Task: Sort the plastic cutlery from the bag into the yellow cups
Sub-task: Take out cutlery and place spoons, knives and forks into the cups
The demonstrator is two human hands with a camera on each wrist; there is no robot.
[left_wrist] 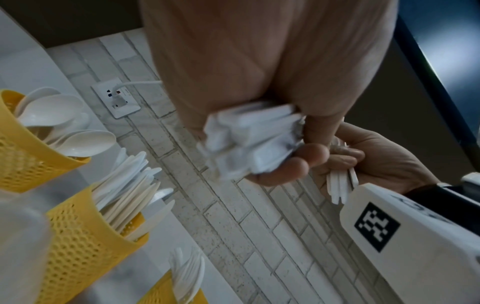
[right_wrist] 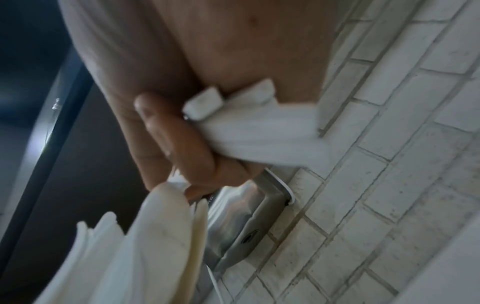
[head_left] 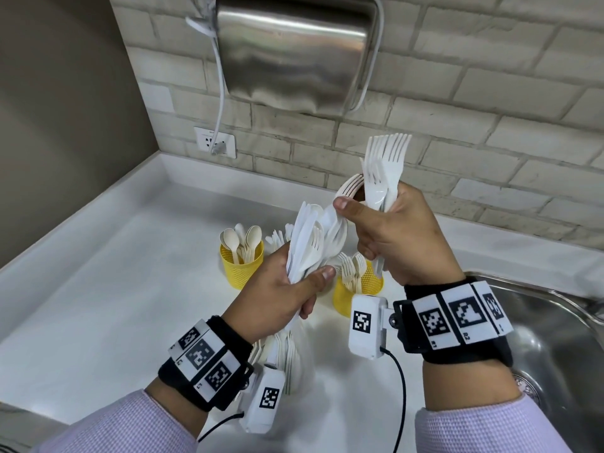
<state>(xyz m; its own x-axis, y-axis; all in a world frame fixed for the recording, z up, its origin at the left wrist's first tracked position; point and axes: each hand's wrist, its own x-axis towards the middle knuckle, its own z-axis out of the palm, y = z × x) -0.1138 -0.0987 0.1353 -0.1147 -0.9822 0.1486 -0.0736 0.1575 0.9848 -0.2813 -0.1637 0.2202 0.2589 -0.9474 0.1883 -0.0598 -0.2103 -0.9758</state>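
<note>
Right hand (head_left: pixel 398 237) grips a sorted fork bunch (head_left: pixel 385 168) while pinching another piece from the mixed bundle (head_left: pixel 310 243) clenched in the left hand (head_left: pixel 287 295). Below that bundle, three yellow cups (head_left: pixel 242 266) already hold spoons, knives and forks; much stays unsorted.

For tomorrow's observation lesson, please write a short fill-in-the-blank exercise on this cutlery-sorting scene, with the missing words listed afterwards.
1. The right hand grips a bunch of white ____, tines up.
2. The left hand holds a mixed bundle of cutlery above cups coloured ____.
3. The far-left cup holds only ____.
4. To the person's right, set into the counter, is a steel ____.

Missing words: forks; yellow; spoons; sink
</note>
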